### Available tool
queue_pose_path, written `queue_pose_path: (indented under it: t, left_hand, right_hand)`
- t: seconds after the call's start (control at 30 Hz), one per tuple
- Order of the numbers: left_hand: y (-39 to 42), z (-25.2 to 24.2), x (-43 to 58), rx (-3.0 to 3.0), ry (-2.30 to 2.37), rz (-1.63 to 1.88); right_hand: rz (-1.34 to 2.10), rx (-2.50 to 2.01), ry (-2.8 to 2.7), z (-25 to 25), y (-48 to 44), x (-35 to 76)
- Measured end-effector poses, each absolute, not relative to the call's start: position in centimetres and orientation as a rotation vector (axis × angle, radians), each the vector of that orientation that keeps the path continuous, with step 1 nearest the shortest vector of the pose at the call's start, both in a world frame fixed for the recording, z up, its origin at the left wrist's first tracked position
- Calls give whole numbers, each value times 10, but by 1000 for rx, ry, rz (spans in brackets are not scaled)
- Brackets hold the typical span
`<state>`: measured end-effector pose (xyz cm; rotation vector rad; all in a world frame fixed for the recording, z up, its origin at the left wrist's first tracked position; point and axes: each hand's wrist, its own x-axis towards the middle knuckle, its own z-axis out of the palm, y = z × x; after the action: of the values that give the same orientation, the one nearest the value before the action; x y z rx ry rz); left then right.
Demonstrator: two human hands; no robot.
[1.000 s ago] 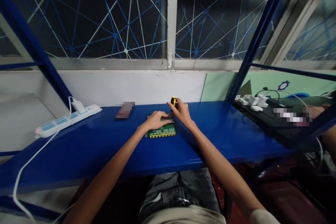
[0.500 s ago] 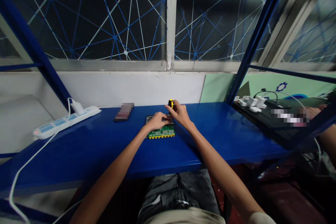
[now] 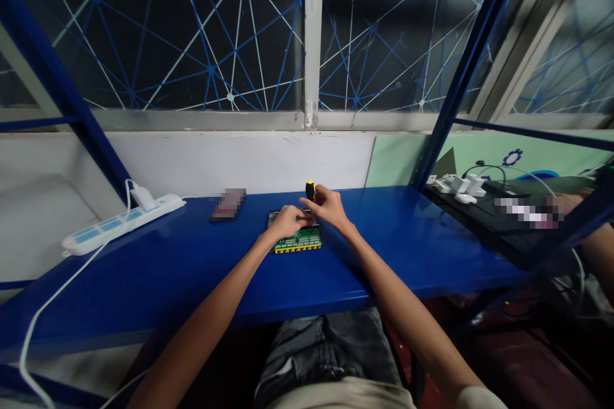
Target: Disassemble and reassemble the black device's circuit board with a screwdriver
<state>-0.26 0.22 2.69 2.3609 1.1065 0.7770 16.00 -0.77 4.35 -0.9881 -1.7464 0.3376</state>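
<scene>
A green circuit board (image 3: 300, 241) with a yellow front edge lies on the blue bench (image 3: 192, 268). My left hand (image 3: 284, 222) rests on top of the board, fingers curled and pressing it down. My right hand (image 3: 326, 206) grips a screwdriver with a yellow and black handle (image 3: 310, 190), held upright over the board's far right part. The screwdriver's tip is hidden behind my fingers.
A white power strip (image 3: 122, 217) with a plugged-in cable lies at the bench's left end. A small dark flat object (image 3: 229, 202) sits behind the board. To the right, a dark table (image 3: 508, 217) holds white chargers (image 3: 463, 186), with another person's arm at the far edge.
The view has shifted slightly. My hands have stayed on the board and the screwdriver, with only small movements of the right hand.
</scene>
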Motion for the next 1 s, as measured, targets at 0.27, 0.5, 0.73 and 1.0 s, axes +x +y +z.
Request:
queue_pose_path:
  t: [0.27,0.5,0.73,1.0]
  left_hand:
    - [1,23,-1,2378,1108,809]
    - [3,21,-1,2403,1113,797]
    - [1,18,1,2409,1179,829]
    - [0,18,0,2416,1086,843]
  right_hand:
    - [322,-960,-1729,43,-8,161]
    - [333,-997,-1731,44,-8,163]
    - [392,-989,-1736,42,-7,164]
    - [409,-989,-1745,42,-4,165]
